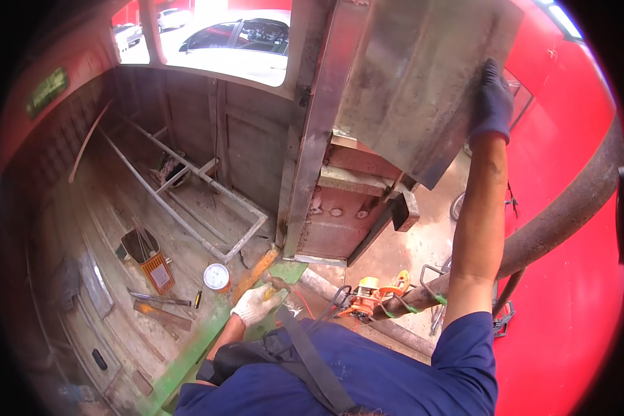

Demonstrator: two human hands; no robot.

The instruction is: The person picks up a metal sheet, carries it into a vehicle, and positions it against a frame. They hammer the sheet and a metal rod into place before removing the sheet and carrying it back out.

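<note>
My right hand (492,100), in a dark blue glove, is raised at the right edge of a large grey metal sheet (412,83). Its fingers lie along that edge, with the thumb out of sight. The sheet stands tilted beside a steel post (315,132), above a rusty reddish panel (336,218). Low down, my left hand (256,305) wears a white glove and is closed around what looks like a hammer (279,283); its handle is mostly covered. Close to this hand, an orange-yellow bar (256,269) lies by the green floor edge (194,357).
A paint tin (216,277), a square can (152,262) with rods and a pipe frame (187,177) stand on the dirty metal floor. Flat bars (161,313) lie nearby. A thick curved pipe (561,222) and an orange hoist-like device (367,298) are on my right.
</note>
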